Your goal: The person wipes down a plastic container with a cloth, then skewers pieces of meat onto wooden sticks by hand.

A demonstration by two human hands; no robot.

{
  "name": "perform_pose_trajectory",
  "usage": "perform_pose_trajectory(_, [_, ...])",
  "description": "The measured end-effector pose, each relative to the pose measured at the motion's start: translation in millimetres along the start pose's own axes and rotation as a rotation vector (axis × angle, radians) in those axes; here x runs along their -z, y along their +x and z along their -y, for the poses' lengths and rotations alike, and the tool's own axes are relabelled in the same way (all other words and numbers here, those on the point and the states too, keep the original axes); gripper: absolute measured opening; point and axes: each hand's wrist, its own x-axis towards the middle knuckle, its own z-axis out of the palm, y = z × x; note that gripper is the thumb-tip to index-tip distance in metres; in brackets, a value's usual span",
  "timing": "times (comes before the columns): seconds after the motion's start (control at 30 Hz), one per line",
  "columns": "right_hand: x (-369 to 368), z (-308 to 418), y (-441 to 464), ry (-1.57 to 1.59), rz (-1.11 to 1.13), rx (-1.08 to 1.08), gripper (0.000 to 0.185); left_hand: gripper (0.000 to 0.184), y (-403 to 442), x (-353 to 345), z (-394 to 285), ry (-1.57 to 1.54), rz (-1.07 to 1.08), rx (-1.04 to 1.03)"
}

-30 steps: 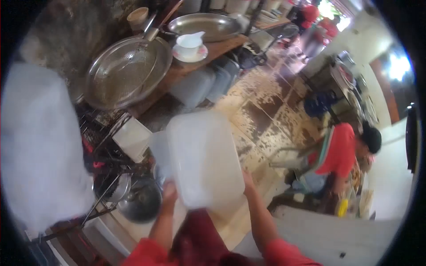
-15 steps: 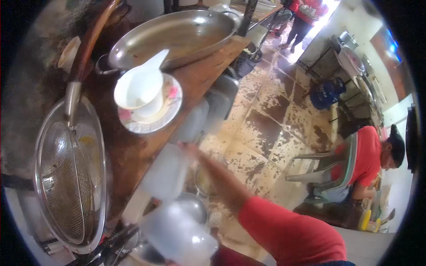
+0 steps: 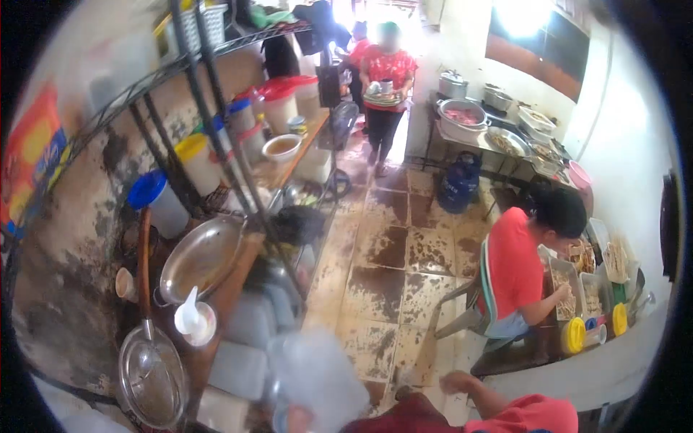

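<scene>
Just ahead of the left grip [image 3: 297,418] is a blurred translucent container [image 3: 319,375], with grey containers [image 3: 238,369] to its left; whether this grip clamps it cannot be told. The right grip [image 3: 456,382], well apart, is too indistinct to read as spread or closed. One-sided support could let the container tip or strike the grey ones. Its long axis appears slanted, from ahead-left toward the left grip's right; blur hides where its mouth points.
</scene>
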Motion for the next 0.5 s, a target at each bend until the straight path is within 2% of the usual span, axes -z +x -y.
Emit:
perform_pose_trajectory(0.03, [27,11,22,0.45,0.051,-0.209,0.043,0.013,4,-21,-18,0.063,0.013,-0.079])
perform_pose_trajectory(0.07, [57,33,43,0.889,0.007,-0.442,0.052,0.013,2,-42,-47,0.141,0.018,-0.167])
perform_pose_trajectory(0.1, [93,125,35,0.964,-0.138,-0.403,0.057,0.013,2,-68,-78,0.247,0.023,-0.294])
perform_pose_trajectory(0.17, [144,176,66,1.051,-0.155,-0.231,0.075,0.01,-5,-122,-145,0.552,0.02,-0.648])
perform_pose_trajectory(0.23, [190,212,83,1.308,-0.17,-0.127,0.085,0.017,-38,-173,-215,0.739,0.056,-0.665])
perform_pose_trajectory(0.27, [215,221,94,1.359,-0.115,0.024,0.087,0.022,-48,-193,-247,0.837,0.083,-0.669])
perform_pose_trajectory(0.33, [248,216,97,1.507,-0.074,0.289,0.091,0.017,-48,-222,-278,0.945,0.195,-0.687])
perform_pose_trajectory(0.4, [272,185,98,1.631,0.017,0.244,0.087,0.01,-35,-255,-293,1.105,0.255,-0.771])
perform_pose_trajectory(0.43, [281,167,104,1.639,-0.133,0.119,0.078,0.008,-33,-272,-300,1.16,0.251,-0.803])
perform_pose_trajectory(0.5, [312,178,94,1.494,-0.349,0.057,0.062,0.004,-21,-311,-323,1.195,0.261,-0.913])
